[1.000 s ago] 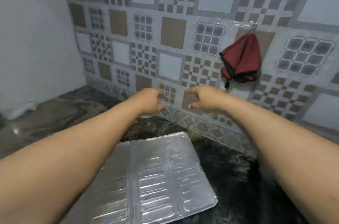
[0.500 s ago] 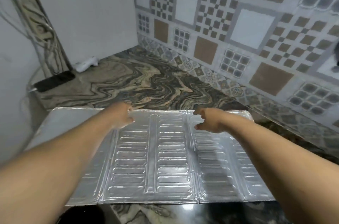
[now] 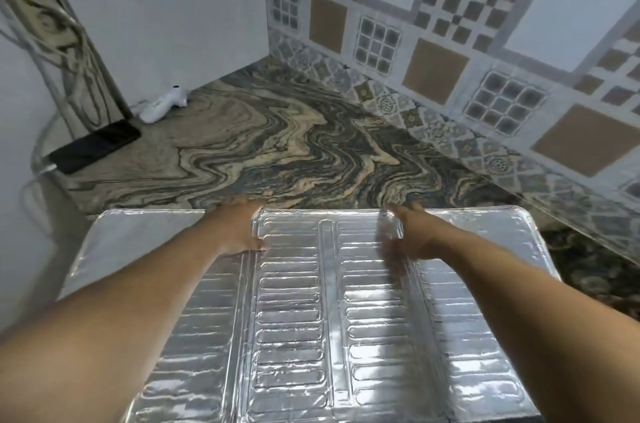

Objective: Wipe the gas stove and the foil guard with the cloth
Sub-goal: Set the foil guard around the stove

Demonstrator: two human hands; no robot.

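Both hands are on the foil guard (image 3: 294,318), which lies spread flat on the marbled counter (image 3: 277,145) and fills the near half of the view. The left hand (image 3: 239,228) rests at the guard's far edge, left of its middle fold, fingers stretched over the rim and thumb pressed onto the sheet. The right hand (image 3: 410,232) grips the same far edge right of the middle; it is blurred, so how tightly it pinches I cannot tell. Neither holds a cloth, and no cloth or gas stove shows.

Judged from here, the risk is the foil itself: thin embossed sheet creases or tears along its folds if lifted unevenly by one edge, and a swing towards the far left could knock the things there.

Counted: one guard of several hinged panels, two hands, and beyond the guard's far-left corner one black phone (image 3: 95,150) on a white cable and one white gadget (image 3: 162,105)
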